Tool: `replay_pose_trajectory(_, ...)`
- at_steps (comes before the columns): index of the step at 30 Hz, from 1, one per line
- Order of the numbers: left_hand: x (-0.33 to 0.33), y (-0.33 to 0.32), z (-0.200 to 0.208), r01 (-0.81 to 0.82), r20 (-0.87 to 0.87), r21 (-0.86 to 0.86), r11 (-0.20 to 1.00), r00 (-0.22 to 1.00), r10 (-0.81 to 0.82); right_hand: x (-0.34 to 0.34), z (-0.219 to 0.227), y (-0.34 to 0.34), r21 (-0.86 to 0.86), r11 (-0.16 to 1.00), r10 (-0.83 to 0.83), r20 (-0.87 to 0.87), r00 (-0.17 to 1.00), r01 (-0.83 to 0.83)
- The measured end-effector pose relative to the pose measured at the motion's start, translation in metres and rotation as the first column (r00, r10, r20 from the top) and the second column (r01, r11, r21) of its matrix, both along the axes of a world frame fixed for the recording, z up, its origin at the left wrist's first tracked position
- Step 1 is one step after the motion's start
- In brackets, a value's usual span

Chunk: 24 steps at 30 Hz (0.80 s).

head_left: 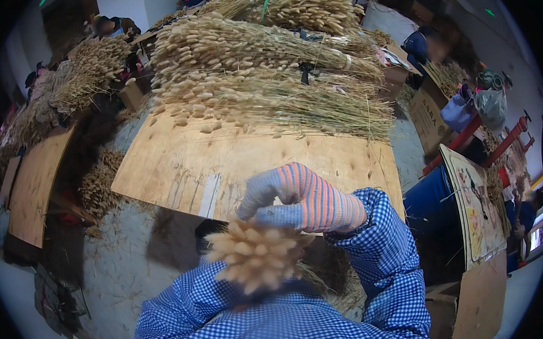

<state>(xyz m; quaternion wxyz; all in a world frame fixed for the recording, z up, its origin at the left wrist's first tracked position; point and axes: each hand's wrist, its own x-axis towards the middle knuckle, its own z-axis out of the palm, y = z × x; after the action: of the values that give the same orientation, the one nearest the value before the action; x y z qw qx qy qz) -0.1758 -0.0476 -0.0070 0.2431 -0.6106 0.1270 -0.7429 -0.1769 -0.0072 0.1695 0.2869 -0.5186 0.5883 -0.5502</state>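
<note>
A round bunch of bunny-tail grass (258,254), with fluffy beige heads packed together, is held up in front of my chest. My left sleeve (195,295), in blue-and-white check, runs up to it; the bunch hides the left hand that grips it from behind. Above the bunch is my right hand (307,198), in a grey glove with orange stripes. Its thumb and fingers curl into a pinch, the tips meeting at a grass head on the bunch's upper left edge. Some stems (312,276) stick out below, to the right.
Ahead stands a wooden board table (252,152), its far part piled with bundles of bunny-tail grass (234,60). More grass lies on another table at left. A blue barrel (428,197), cardboard box (428,113) and red metal frame (506,143) stand at right. Other people work farther back.
</note>
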Motion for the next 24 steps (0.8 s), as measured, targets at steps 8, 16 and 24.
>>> replay_pose_trajectory(8,0.024,-0.029,-0.015,0.043,0.012,0.030,0.999,0.999,-0.044,-0.003,-0.004,-0.018,-0.104,0.978,-0.191,-0.067,0.979,0.183)
replay_pose_trajectory(16,0.074,-0.069,-0.099,0.470,0.778,-0.256,0.844,0.619,-0.109,-0.003,-0.012,0.006,0.004,0.949,-0.313,0.095,0.945,0.314)
replay_pose_trajectory(24,0.070,-0.068,-0.090,0.385,0.685,-0.415,0.824,0.728,0.005,0.004,-0.022,-0.004,-0.011,0.923,-0.384,-0.083,0.920,0.384)
